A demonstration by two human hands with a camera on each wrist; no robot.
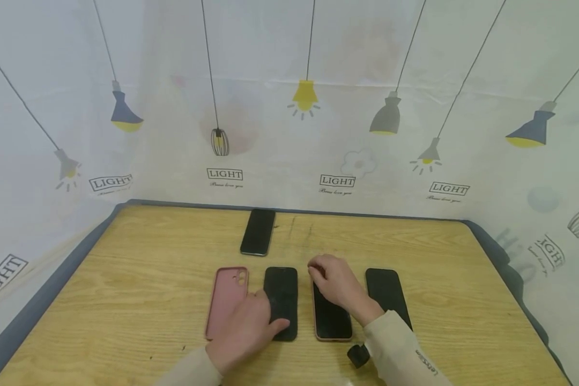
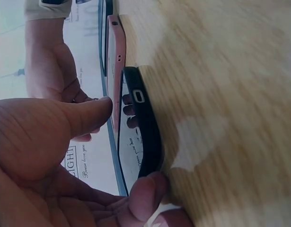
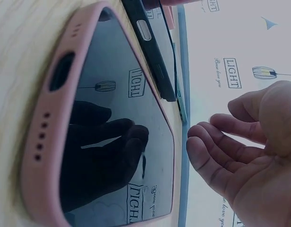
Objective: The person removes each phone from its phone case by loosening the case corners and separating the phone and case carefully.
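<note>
My left hand (image 1: 243, 324) is at the left side of a phone in a dark case (image 1: 282, 289). In the left wrist view its fingertips (image 2: 147, 196) touch the case's edge, while the thumb stands apart over the dark screen. To the right lies a phone in a pink case (image 1: 333, 321), screen up. Over its far end hovers my right hand (image 1: 336, 279), fingers loosely bent and nothing held. The right wrist view shows a gap between that hand and the glossy screen, which mirrors it. An unfilled pink phone case (image 1: 227, 295) lies left of the dark-cased phone, partly behind my left hand.
Another dark phone (image 1: 258, 231) lies near the table's back edge. At the right, a further dark phone (image 1: 388, 289) is partly covered by my right arm. A small black object (image 1: 358, 355) sits beside the right cuff. A lamp-printed curtain (image 1: 280, 161) surrounds the wooden table (image 1: 125, 300).
</note>
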